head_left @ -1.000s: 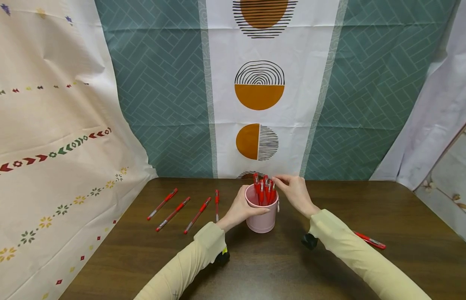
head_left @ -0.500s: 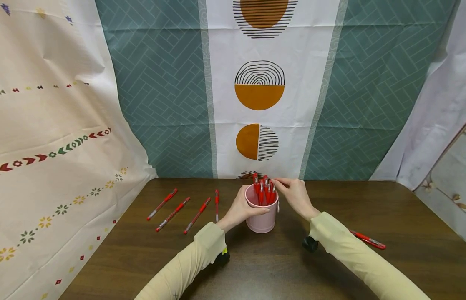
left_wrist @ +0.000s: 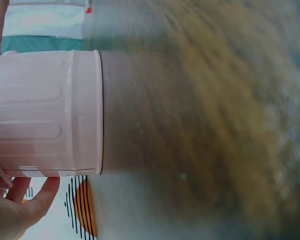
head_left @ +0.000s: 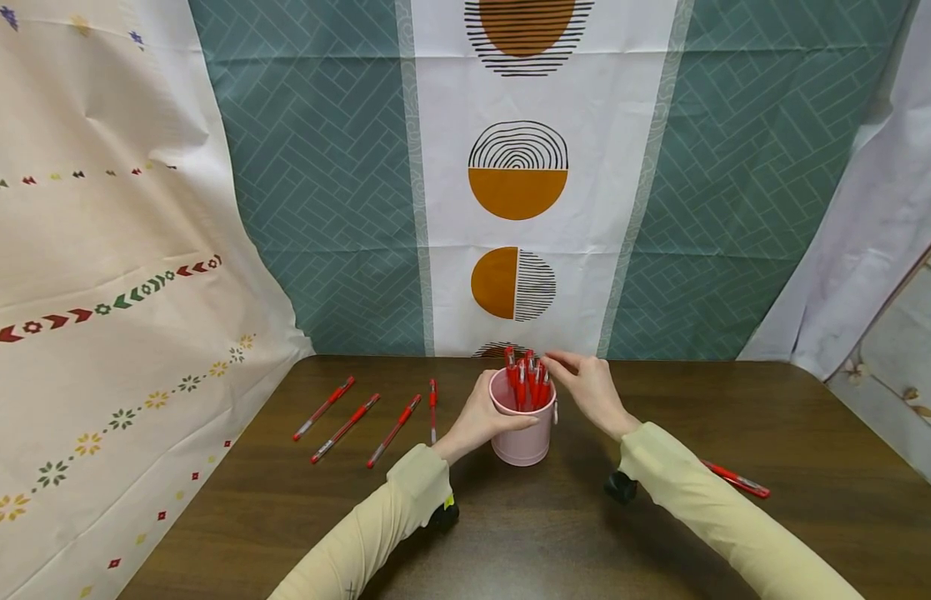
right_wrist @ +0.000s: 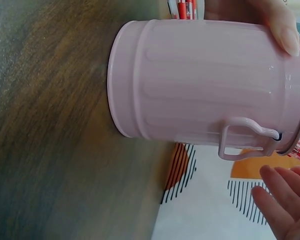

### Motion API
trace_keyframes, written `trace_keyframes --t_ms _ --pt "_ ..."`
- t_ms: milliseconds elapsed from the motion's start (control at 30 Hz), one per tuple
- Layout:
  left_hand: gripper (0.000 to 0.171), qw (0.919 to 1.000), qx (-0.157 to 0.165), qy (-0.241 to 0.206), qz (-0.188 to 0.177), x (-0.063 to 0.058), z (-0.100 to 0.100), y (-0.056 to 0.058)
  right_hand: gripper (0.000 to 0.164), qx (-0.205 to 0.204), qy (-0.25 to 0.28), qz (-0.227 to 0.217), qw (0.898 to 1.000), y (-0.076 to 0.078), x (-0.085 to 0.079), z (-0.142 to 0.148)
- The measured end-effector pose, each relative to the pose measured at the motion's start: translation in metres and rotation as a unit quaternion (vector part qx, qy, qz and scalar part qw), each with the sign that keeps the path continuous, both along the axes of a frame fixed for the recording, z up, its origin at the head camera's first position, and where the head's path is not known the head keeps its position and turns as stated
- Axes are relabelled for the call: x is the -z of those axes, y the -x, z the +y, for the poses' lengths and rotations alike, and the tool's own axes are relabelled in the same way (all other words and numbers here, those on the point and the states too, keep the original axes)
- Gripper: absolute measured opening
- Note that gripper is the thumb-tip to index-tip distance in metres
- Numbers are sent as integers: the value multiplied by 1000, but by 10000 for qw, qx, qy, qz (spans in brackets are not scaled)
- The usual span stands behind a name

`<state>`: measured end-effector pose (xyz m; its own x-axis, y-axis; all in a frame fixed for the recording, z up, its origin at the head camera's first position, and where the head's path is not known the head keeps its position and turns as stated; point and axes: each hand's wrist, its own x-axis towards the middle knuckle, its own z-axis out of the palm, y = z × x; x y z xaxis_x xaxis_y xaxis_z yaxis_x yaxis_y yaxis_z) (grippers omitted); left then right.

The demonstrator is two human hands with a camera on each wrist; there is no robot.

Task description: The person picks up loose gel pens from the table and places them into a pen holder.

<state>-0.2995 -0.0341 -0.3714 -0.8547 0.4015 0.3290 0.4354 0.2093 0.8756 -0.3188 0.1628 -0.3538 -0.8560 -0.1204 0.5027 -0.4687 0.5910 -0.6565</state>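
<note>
A pink metal pail (head_left: 521,446) stands upright on the table with several red pens (head_left: 521,388) in it, caps up. My left hand (head_left: 483,421) grips the pail from its left side, thumb across the front near the rim; in the right wrist view that thumb (right_wrist: 288,39) presses the wall. At the right of the rim, my right hand (head_left: 591,390) has its thumb and index fingertips together at the top of a red pen. Its other fingers (right_wrist: 280,197) are spread loosely beside the pail's small handle (right_wrist: 247,135). The pens' lower ends are hidden inside the pail.
Several red pens (head_left: 345,427) lie spaced apart on the brown table (head_left: 555,550), left of the pail. At the right, partly behind the right sleeve, lies red pen material (head_left: 738,481), perhaps more than one pen. A patterned cloth (head_left: 345,275) hangs behind the table.
The right hand has shifted very slightly at the rim, and its forearm a little to the right. The left hand and the pail hold still.
</note>
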Motion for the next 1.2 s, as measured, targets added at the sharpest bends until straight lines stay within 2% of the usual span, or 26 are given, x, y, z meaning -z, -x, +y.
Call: trace_keyframes --t_ms 100,233,367,500,867,1200 --pt "75 10000 -31 -5 -14 2 0 2 37 -23 49 -51 10000 -2 -2 3" --pt "76 9999 -41 -85 -66 16 1 15 41 -29 26 -21 10000 -4 -4 10" --pt "76 9997 -220 3 -128 27 3 25 42 65 -77 115 9999 -6 -6 22" --pt "77 9993 -342 78 -143 29 3 26 44 126 -136 159 9997 -6 -6 35" --pt "77 9993 -335 126 -93 29 3 25 45 64 -323 28 9995 -12 -4 64" --pt "77 9994 -294 120 -141 30 4 26 53 -1 -821 -500 9954 -21 -1 92"
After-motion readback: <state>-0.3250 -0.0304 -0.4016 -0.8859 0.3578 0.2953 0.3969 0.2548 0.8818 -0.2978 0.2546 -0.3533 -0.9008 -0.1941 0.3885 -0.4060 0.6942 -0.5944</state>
